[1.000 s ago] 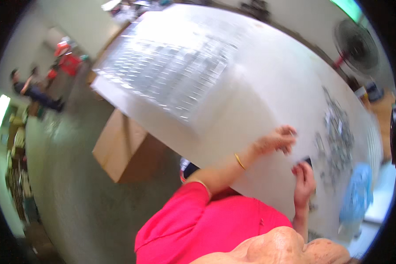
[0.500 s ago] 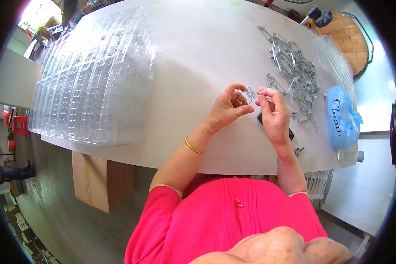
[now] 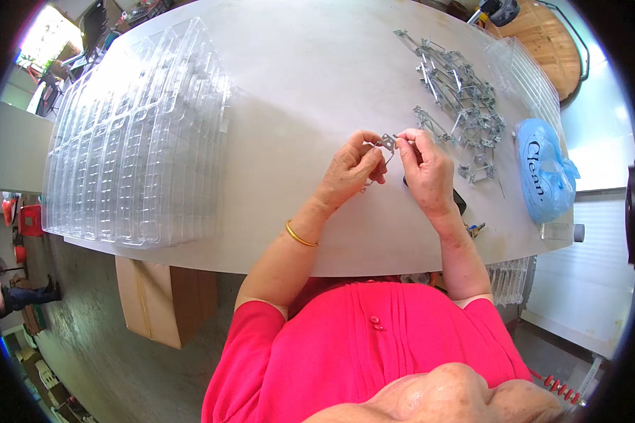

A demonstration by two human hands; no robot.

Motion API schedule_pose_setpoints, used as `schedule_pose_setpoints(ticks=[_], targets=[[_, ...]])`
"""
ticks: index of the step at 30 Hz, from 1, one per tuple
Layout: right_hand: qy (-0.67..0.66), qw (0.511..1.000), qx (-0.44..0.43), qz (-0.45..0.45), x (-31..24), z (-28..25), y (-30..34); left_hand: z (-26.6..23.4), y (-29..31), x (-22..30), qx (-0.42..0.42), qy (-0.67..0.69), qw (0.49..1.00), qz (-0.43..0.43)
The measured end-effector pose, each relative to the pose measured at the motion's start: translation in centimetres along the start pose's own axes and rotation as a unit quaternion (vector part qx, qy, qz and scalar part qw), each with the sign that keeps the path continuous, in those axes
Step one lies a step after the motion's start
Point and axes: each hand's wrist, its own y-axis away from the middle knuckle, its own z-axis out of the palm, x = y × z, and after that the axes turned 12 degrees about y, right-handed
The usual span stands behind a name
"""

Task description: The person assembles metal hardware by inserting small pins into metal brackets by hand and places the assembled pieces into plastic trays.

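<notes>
My left hand (image 3: 349, 170) pinches a small grey metal bracket (image 3: 388, 143) with holes in its plate and a bent wire arm hanging below. Close against its right side, my right hand (image 3: 428, 173) has thumb and forefinger pressed together on a small thin metal piece, whose tip just shows at the bracket's edge. Most of that piece is hidden by the fingers. Both hands are above the white table (image 3: 296, 92). To their upper right lies a loose heap of similar metal brackets (image 3: 466, 92) with rods and wires.
Stacked clear plastic trays (image 3: 134, 148) cover the table's left end. At right are a blue plastic bag (image 3: 543, 173) and a clear ribbed tray (image 3: 525, 70). A black object (image 3: 459, 203) lies partly under my right wrist, near a small brass-coloured item (image 3: 476, 229). A cardboard box (image 3: 148, 303) stands below.
My right fingers have come from slightly apart up against the bracket. My left fingers have curled in more, and the bracket is turned. The whole view has shifted a little.
</notes>
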Motion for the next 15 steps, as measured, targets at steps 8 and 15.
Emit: schedule_pose_setpoints(ticks=[8,15], targets=[[0.033,0.999,-0.020,-0.029,-0.9,-0.1,0.3,0.7,0.2,-0.3,0.042,-0.160,0.984,0.067],[0.077,0.995,-0.033,-0.054,-1.2,-0.4,0.0,-0.2,0.0,-2.0,0.060,-0.272,0.940,0.195]])
